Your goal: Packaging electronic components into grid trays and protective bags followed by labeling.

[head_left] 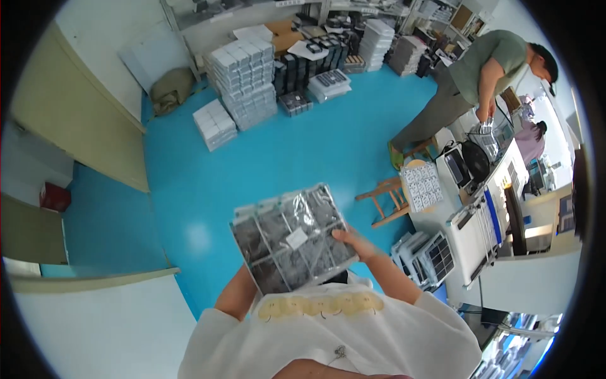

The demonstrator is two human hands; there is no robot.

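In front of my chest is a stack of clear plastic compartment trays [284, 249], tilted and divided into cells with dark grey contents. A small white label [297, 239] lies on the top tray, and shiny clear film shows near its far edge. My right hand [355, 244] is closed on the stack's right edge, its thumb over the top and its other fingers mostly hidden. From the lower left, my left forearm [237, 294] runs up behind the stack. The stack covers my left hand, so its fingers cannot be seen.
Tall stacks of white trays [243, 82] stand on the blue floor [303, 151] ahead. A wooden stool [386, 202] and a bench [470, 246] are at right, with more trays [432, 259] below. A person in a green shirt [489, 60] bends over the bench.
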